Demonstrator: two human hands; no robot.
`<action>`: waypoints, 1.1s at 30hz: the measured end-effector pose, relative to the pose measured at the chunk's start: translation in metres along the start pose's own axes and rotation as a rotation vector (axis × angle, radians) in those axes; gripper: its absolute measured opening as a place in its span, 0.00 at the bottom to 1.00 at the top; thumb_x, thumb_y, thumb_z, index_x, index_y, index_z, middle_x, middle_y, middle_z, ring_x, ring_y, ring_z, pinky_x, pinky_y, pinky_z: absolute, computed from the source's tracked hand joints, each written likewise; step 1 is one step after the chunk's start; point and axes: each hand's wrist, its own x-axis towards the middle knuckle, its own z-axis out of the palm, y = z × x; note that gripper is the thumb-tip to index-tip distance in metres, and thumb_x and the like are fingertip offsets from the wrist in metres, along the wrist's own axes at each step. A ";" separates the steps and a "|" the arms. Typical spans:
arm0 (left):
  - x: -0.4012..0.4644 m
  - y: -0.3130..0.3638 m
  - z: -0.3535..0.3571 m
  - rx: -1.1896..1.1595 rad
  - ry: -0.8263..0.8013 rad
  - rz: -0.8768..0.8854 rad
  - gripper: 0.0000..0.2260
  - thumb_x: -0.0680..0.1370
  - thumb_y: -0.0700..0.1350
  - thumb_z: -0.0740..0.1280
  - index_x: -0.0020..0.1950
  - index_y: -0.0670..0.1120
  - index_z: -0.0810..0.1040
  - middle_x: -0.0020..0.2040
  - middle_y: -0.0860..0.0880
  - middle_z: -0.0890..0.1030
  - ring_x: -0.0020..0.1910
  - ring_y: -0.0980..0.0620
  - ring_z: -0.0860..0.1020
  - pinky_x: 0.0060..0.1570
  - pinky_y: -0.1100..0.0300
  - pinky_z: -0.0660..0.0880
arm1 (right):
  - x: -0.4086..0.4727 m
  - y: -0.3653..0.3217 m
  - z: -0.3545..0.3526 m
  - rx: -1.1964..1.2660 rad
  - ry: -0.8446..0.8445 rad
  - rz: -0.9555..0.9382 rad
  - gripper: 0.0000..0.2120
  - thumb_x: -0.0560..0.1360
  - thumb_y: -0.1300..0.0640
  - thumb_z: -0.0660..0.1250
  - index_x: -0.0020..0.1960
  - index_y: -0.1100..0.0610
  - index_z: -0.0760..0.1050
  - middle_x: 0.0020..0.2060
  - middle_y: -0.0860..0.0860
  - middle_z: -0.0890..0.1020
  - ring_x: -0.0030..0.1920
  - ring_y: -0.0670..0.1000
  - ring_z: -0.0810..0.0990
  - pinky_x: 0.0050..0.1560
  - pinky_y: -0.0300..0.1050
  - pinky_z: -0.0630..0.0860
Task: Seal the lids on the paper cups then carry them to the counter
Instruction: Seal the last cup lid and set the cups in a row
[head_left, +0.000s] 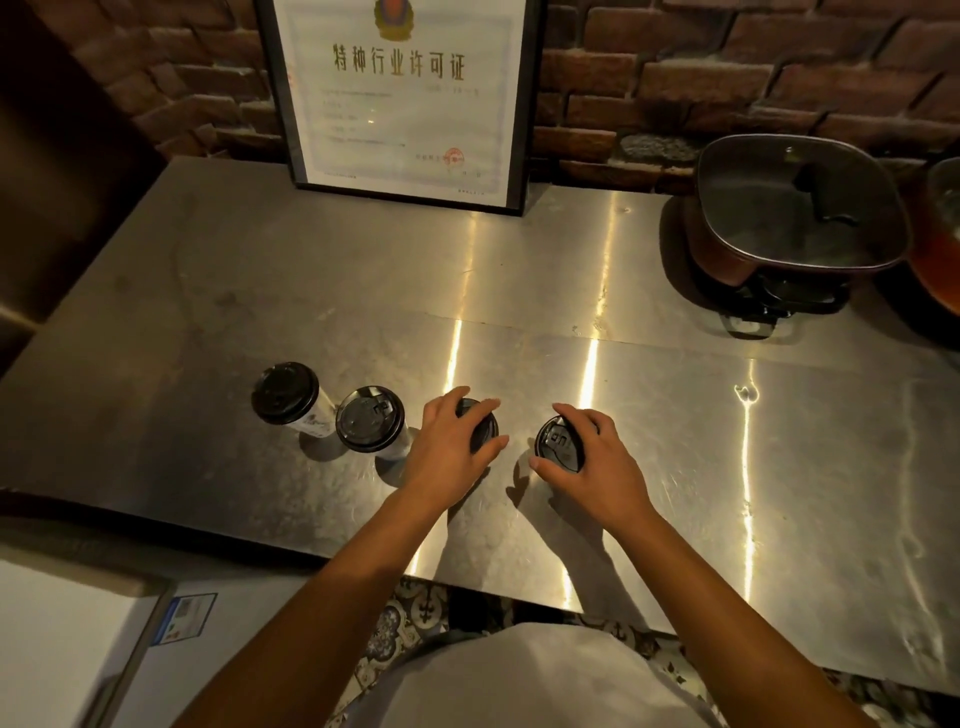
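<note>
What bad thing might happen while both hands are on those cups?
1. The left hand covers one lid and the right hand another lid. Pushing off-centre might tip a tall cup and spill it.
2. The two other cups stand close beside the left hand; a bump from the wrist could knock them over.
3. All the cups sit near the front edge of the metal table, so a knocked one might fall off.

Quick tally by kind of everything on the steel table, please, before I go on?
Lidded paper cups: 4
Framed certificate: 1
Electric pot with glass lid: 1
Total: 6
A further vessel is cut off at the right edge.
</note>
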 end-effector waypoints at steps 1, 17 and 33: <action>-0.001 -0.002 0.001 0.003 0.008 0.003 0.24 0.79 0.61 0.67 0.74 0.59 0.70 0.78 0.50 0.63 0.77 0.48 0.57 0.70 0.47 0.70 | 0.000 -0.001 0.000 -0.007 0.001 0.005 0.37 0.72 0.33 0.71 0.77 0.40 0.63 0.73 0.48 0.68 0.68 0.54 0.75 0.62 0.51 0.80; -0.003 -0.009 -0.001 0.287 -0.031 0.110 0.29 0.78 0.61 0.66 0.77 0.58 0.61 0.77 0.46 0.61 0.73 0.42 0.63 0.60 0.49 0.78 | -0.004 -0.024 0.009 -0.257 0.061 0.143 0.44 0.68 0.25 0.69 0.78 0.40 0.58 0.71 0.52 0.71 0.65 0.57 0.78 0.56 0.53 0.81; -0.046 0.001 -0.123 0.052 0.223 0.217 0.29 0.78 0.62 0.67 0.77 0.63 0.62 0.79 0.52 0.60 0.74 0.47 0.63 0.63 0.45 0.76 | -0.027 -0.121 -0.025 -0.154 0.322 -0.128 0.36 0.72 0.37 0.74 0.75 0.40 0.65 0.71 0.50 0.73 0.66 0.54 0.76 0.59 0.50 0.80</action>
